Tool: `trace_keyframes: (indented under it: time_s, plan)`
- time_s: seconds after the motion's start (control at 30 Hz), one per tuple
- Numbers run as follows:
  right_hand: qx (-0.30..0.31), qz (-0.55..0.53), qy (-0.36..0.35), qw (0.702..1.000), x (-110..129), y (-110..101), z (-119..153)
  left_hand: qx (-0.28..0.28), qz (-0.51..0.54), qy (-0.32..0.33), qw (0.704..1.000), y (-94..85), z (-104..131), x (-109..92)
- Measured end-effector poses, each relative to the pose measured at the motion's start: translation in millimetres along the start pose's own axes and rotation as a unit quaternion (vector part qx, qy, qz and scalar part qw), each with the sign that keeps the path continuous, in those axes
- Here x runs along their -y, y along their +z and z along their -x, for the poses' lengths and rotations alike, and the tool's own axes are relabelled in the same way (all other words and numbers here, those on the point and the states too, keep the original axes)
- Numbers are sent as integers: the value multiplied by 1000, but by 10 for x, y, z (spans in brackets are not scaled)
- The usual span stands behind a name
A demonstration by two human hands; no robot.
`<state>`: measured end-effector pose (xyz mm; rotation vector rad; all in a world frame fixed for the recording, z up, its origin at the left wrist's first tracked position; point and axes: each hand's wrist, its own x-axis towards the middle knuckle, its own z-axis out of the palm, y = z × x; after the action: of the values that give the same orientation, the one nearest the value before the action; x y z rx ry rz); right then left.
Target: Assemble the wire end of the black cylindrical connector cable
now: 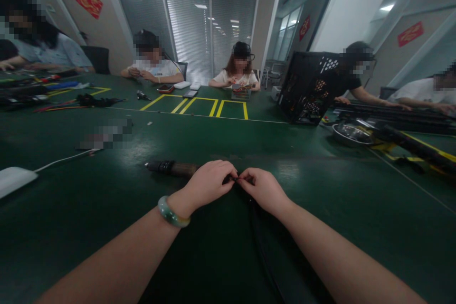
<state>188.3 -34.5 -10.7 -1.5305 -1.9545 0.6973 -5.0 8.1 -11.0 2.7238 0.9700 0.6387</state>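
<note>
A dark cylindrical tool with a metal tip (174,168) lies on the green table, its rear end hidden behind my left hand (213,181). That hand, with a jade bangle (173,212) at the wrist, has its fingers closed on a small dark piece, too small to name. My right hand (265,191) pinches at the same spot from the other side, fingertips nearly touching the left ones. Beneath the right hand a black cable (259,242) runs down toward the table's near edge.
A white device (16,181) with a cord is at the left. Dark cables (98,100) lie farther back. A black perforated case (304,88) and a metal bowl (351,134) stand to the right. Several people sit or work around the green table (199,140).
</note>
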Motion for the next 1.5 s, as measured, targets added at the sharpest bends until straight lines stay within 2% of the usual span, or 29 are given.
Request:
trace_keyframes:
  time_s: [0.3, 0.8, 1.5]
  plan:
    - [4, 3, -7, 1000, -49, 27, -19, -2, 1, -2, 1000, 14, 1, 4]
    - [-22, 29, -25, 999, -61, 9, -12, -1, 6, -3, 1000, 7, 12, 13]
    - [-9, 22, -53, 998, -55, 24, -28, -5, 1, -4, 1000, 11, 0, 0]
